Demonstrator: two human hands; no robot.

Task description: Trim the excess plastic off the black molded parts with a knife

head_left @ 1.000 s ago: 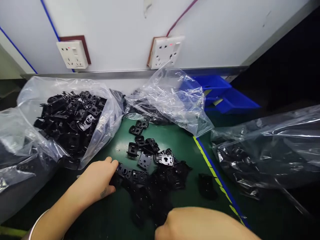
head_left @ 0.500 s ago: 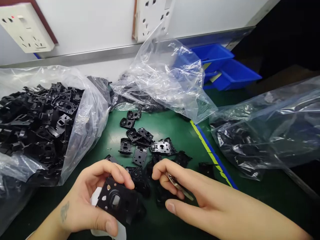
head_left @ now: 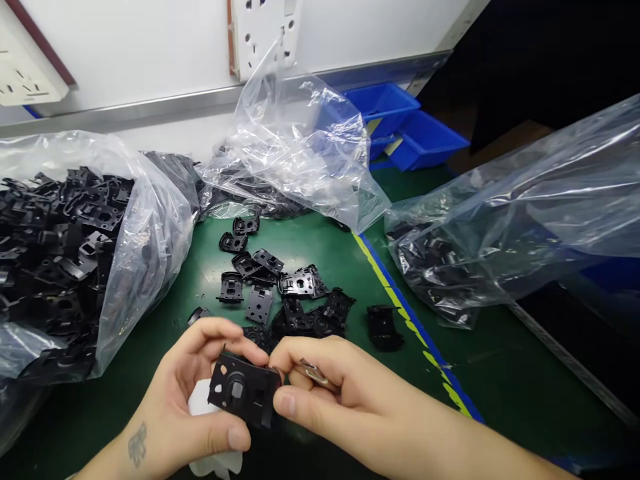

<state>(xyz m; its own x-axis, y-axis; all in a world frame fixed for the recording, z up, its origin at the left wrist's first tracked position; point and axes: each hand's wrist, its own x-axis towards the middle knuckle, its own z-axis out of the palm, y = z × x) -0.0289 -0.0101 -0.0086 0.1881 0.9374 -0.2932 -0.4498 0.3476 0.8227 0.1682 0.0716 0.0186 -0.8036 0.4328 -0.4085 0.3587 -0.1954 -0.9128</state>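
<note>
A black plastic part (head_left: 250,393) with a round hub and small holes is held in my left hand (head_left: 185,400), thumb below and fingers above. White material (head_left: 215,465) shows under the part, by the left palm. My right hand (head_left: 325,400) pinches at the part's right edge with thumb and forefinger. A small metal tool (head_left: 314,371) is also tucked in its curled fingers. Beyond both hands, several loose black parts (head_left: 259,305) lie on the green table (head_left: 310,235).
An open plastic bag (head_left: 150,247) heaped with black parts stands at left. More plastic bags lie at the back (head_left: 300,147) and right (head_left: 450,267). Blue bins (head_left: 425,140) sit at the back right. A blue and yellow tape line (head_left: 400,293) crosses the table. Wall sockets (head_left: 265,33) are behind.
My right hand has moved left to the black part and closed on its right edge. The view has shifted right, so the bags and bins appear further left.
</note>
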